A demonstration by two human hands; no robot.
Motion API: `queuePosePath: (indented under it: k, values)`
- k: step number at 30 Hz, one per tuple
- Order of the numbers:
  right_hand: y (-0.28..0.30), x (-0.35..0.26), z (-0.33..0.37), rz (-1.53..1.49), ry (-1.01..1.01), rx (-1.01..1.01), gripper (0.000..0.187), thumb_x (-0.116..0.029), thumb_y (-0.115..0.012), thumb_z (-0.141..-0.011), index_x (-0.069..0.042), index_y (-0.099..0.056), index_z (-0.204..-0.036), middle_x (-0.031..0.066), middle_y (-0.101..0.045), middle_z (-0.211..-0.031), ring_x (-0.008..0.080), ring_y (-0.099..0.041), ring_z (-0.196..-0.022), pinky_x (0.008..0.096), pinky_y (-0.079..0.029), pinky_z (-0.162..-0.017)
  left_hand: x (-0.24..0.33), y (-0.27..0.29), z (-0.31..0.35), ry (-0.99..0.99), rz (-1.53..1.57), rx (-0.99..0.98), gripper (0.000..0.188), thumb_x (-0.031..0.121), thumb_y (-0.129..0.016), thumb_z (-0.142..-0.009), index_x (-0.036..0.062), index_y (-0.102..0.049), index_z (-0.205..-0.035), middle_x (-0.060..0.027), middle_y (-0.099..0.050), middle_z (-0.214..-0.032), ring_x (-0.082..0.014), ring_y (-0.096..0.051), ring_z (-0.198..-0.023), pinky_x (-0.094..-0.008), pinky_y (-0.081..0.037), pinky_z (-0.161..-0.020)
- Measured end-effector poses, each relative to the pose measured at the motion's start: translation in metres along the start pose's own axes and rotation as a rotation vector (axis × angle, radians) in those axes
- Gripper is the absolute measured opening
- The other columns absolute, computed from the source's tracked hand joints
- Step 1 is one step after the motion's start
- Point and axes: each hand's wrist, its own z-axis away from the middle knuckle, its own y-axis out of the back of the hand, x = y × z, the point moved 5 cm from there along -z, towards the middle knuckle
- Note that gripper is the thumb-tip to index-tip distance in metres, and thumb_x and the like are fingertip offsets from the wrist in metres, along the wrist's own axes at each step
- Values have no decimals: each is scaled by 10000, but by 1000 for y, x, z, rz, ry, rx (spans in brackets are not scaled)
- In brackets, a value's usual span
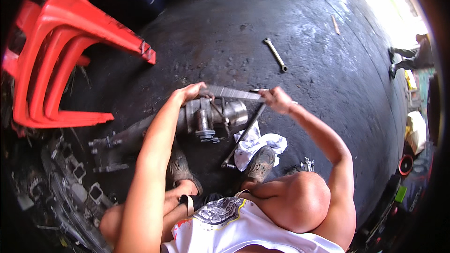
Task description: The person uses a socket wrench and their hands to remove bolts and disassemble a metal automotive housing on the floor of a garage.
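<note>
A flat grey strip (236,93), its surface finely lined and blurred, spans the gap between my hands. My left hand (191,92) is closed on its left end, and my right hand (277,100), smeared by motion, is closed on the right end. Just below the strip lies a greasy metal machine part (206,118) with a shiny round end and a side cylinder. A long-handled wrench (244,135) slants from near my right hand toward my feet. Beside it, a crumpled white rag (269,143) rests by my right shoe.
A combination wrench (275,55) lies farther off on the dark floor (309,61). Stacked red plastic chairs or stools (58,65) stand at left. Metal parts and gaskets (77,173) are heaped at lower left. Another person's legs (404,58) show at far right, near assorted clutter.
</note>
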Motion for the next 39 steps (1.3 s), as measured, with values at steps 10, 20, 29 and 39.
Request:
queuePosePath:
  k: [10,20,29,39]
  values:
    - [-55,79,116,-337,-320,415,587,-536,-408,-937,-10,-671,-941,174,-618,-718,263,-583,-698,420,-467,-731,-20,22,-13,-10,-42,111,557,452,-319,-930,31,-677,-865,-76,-667,-886,-193,-572,-897,-324,-385,-892]
    - [-37,4,136,392,-175,281,241,-299,-576,-812,-67,-639,-838,151,-657,-805,355,-643,-769,460,-526,-664,33,-2,14,114,-456,114,347,311,-471,-837,77,-714,-917,-58,-676,-973,-171,-586,-949,-314,-432,-863]
    - [-104,-148,53,326,447,232,513,-354,-584,-827,-10,-500,-1198,186,-637,-722,369,-640,-673,466,-501,-578,18,-2,9,105,-463,80,330,247,-689,-768,117,-690,-1072,-13,-663,-1029,-147,-580,-966,-301,-439,-856]
    - [-116,-134,59,727,475,409,171,-156,-575,-771,5,-555,-826,112,-626,-649,250,-659,-613,365,-450,-470,6,-12,-10,-74,-464,83,263,223,-711,-793,78,-705,-1013,-17,-688,-971,-128,-591,-933,-286,-436,-876]
